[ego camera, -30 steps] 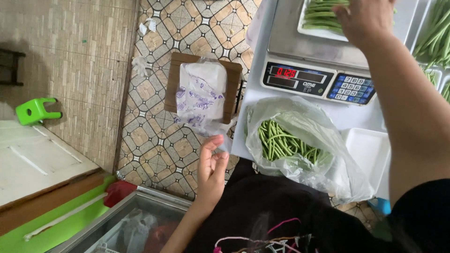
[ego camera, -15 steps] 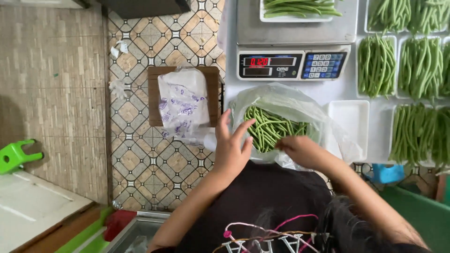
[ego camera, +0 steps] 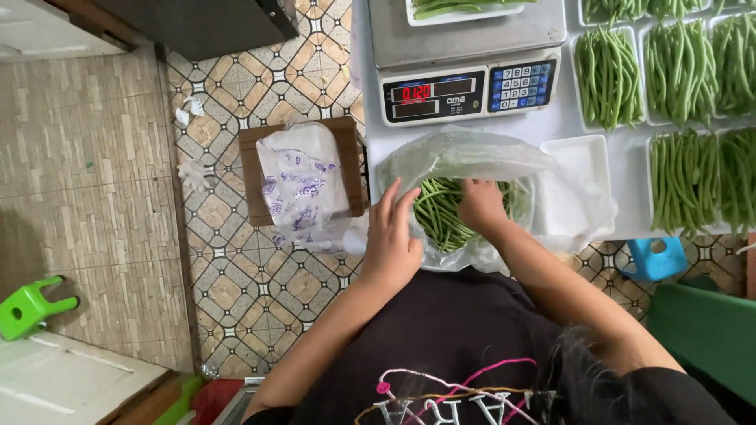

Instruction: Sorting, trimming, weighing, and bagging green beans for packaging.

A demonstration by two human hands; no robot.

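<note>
The left hand [ego camera: 391,240] lies flat, fingers loose, on the plastic bag [ego camera: 472,169] on the white table [ego camera: 543,126]. The right hand [ego camera: 482,206] reaches into the green beans [ego camera: 437,214] inside; its fingers seem curled around some, though half hidden. At 12 o'clock stands a scale [ego camera: 465,67].

From my headcam: my left hand [ego camera: 391,240] steadies the clear plastic bag [ego camera: 472,161] of green beans [ego camera: 437,212] while my right hand [ego camera: 482,206] reaches inside; a digital scale [ego camera: 465,59] and white trays of beans [ego camera: 610,75] sit just beyond on the white table [ego camera: 551,126].
</note>
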